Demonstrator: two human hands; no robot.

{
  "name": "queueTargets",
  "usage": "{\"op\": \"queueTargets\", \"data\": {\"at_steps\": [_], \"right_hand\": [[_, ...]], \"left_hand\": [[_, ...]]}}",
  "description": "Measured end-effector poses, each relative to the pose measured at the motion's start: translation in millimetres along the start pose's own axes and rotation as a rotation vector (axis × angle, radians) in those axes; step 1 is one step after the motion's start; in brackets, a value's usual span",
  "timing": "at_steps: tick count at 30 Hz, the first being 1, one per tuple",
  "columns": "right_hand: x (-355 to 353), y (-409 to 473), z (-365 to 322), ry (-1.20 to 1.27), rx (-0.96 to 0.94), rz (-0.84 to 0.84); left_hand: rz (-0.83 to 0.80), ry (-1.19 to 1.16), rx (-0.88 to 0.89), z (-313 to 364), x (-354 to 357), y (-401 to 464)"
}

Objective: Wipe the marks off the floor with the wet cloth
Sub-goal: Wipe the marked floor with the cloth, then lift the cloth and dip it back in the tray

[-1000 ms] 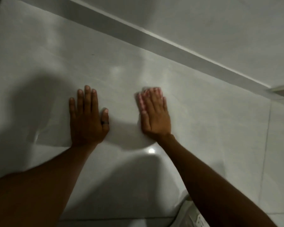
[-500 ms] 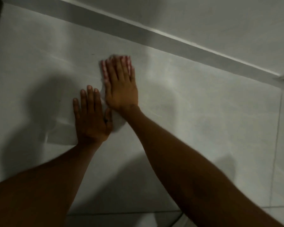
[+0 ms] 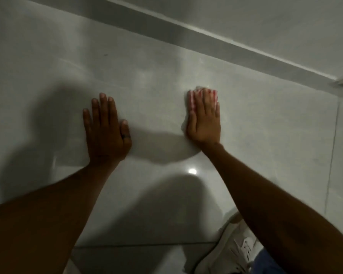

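The right hand [image 3: 205,119] lies flat, palm down, on the pale grey glossy tiled floor [image 3: 265,135], fingers straight and close together. Under it sits the red-and-white patterned wet cloth [image 3: 193,99], pressed between palm and tile. Only the cloth's far edge shows: a strip peeks out past the fingertips and along the thumb side of the fingers, while the rest is hidden beneath the hand. The hand does not curl around the cloth; it is spread fully open and simply bears down on it.

The left hand [image 3: 105,131] rests well apart to the left, also flat on the tile with the palm down and fingers extended, holding nothing. A dark band ring [image 3: 125,136] circles its thumb. Both bare forearms reach in from the lower edge of the view.

A small faint dark mark [image 3: 105,55] lies on the tile beyond the left hand, well away from the cloth. A bright spot of reflected light [image 3: 192,171] shines on the tile between the two forearms, near the right wrist. A grey skirting strip [image 3: 186,30] runs diagonally along the foot of the wall beyond both hands. At the lower right, beside the right forearm, a white laced shoe [image 3: 234,248] and a bit of blue fabric [image 3: 267,264] are visible.
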State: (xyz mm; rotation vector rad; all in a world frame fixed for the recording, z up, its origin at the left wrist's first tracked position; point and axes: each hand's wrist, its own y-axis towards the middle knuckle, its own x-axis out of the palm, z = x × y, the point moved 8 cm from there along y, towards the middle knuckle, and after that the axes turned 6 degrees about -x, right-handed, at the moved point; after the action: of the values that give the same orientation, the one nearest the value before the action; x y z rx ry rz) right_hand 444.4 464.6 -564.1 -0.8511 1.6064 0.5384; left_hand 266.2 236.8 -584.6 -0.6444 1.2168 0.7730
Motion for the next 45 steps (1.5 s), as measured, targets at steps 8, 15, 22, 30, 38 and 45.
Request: {"op": "queueTargets", "data": {"at_steps": [8, 15, 22, 30, 38, 45], "right_hand": [[-6.4, 92.2, -6.3, 0.178, 0.299, 0.040], [17.9, 29.1, -119.4, 0.276, -0.072, -0.248], [-120.9, -21.8, -212.8, 1.471, 0.601, -0.540], [-346.6, 14.2, -378.2, 2.186, 0.621, -0.396], [-391.2, 147.2, -506.8, 1.158, 0.179, -0.358], [-343.1, 204.0, -607.9, 0.273, -0.155, -0.404]], "left_hand": [[-0.029, 0.057, -0.005, -0.1, 3.2, -1.4], [-0.205, 0.030, -0.010, -0.9, -0.3, 1.0], [-1.088, -0.769, -0.933, -20.9, -151.8, -0.8], [-0.794, -1.439, -0.941, 5.2, -448.0, 13.2], [-0.310, -1.273, -0.827, -160.1, -558.0, 110.3], [-0.306, -0.921, -0.808, -262.6, -507.5, 137.5]]}}
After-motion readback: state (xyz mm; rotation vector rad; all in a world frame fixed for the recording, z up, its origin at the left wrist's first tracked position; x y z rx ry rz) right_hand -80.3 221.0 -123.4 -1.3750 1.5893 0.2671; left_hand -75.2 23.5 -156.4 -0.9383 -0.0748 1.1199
